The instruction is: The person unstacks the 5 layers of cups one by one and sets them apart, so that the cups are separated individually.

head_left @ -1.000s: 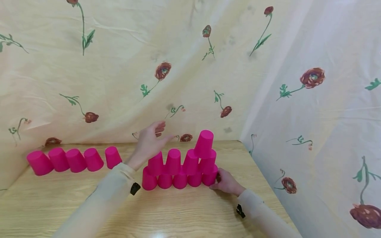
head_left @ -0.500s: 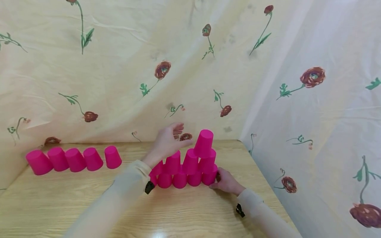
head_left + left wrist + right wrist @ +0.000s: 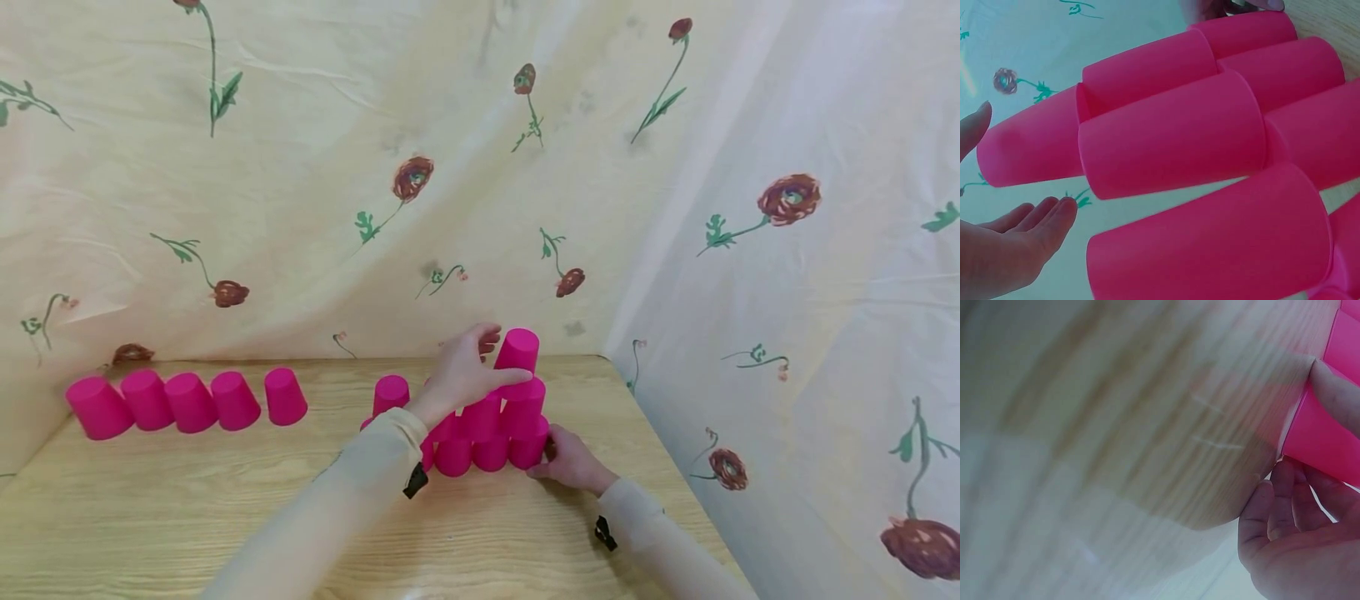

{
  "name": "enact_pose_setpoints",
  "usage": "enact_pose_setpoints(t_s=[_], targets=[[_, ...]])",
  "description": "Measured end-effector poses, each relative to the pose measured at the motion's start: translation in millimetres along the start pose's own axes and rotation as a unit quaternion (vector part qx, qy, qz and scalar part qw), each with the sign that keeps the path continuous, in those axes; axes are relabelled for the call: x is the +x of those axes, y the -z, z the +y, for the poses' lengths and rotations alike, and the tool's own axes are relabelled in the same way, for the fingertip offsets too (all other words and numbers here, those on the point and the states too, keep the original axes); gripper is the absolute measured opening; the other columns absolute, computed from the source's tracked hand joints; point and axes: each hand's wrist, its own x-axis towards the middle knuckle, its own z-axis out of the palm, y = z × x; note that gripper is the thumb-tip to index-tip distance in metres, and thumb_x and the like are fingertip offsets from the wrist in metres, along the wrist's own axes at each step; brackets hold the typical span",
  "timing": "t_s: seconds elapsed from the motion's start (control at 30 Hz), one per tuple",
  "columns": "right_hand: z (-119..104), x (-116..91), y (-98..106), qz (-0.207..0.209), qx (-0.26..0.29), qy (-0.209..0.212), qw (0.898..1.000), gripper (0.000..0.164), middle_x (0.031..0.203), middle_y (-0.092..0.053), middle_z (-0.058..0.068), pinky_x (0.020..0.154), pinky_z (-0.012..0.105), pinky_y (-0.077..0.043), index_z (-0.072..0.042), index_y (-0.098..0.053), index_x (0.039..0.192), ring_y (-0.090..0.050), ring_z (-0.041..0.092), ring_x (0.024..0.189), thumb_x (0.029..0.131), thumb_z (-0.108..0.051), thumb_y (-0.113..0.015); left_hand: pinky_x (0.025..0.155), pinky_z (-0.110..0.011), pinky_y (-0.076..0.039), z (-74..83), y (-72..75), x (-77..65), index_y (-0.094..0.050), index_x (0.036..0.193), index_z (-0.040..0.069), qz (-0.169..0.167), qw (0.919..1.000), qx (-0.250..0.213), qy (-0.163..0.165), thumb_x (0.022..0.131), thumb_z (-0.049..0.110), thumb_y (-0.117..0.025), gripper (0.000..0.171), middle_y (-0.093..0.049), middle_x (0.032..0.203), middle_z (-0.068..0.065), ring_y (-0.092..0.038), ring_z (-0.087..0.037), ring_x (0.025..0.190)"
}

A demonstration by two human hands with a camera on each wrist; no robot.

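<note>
Upside-down pink cups form a stepped stack on the table, with several in the bottom row and several above. One top cup (image 3: 519, 346) stands alone on the second row's right end. Around it reaches my left hand (image 3: 465, 371), thumb in front and fingers behind. The left wrist view shows gaps between the thumb, the fingertips and this top cup (image 3: 1032, 140). My right hand (image 3: 573, 458) grips the rightmost bottom cup (image 3: 528, 446) low at its side. In the right wrist view its thumb crosses the cup (image 3: 1322, 437), with the fingers curled at the other side. My left forearm hides part of the stack.
Several more upside-down pink cups (image 3: 192, 404) stand in a row at the table's left back. A flower-printed cloth (image 3: 300, 208) hangs behind the wooden table (image 3: 187, 517) and along its right side.
My left hand has moved right across the stack, from above its left part to around the top cup. The right hand has stayed at the bottom right cup. The cups have not moved.
</note>
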Motion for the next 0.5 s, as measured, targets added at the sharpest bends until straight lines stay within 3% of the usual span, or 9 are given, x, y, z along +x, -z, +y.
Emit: enact_pose_setpoints(t_s=[0.5], targets=[[-0.6,0.0,-0.7,0.003,-0.001,0.0,1.0,0.053,0.099,-0.058,0.001,0.078,0.038,-0.048,-0.007,-0.054,0.115,-0.053,0.022,0.085,0.071,-0.013,-0.085,0.078,-0.029,-0.053,-5.4,-12.5,4.7,-0.053,0.131,0.018,0.014,0.9995,-0.002,-0.028,0.074,0.034,-0.082,0.066,-0.059,0.115,0.004,-0.056,-0.016,0.1]])
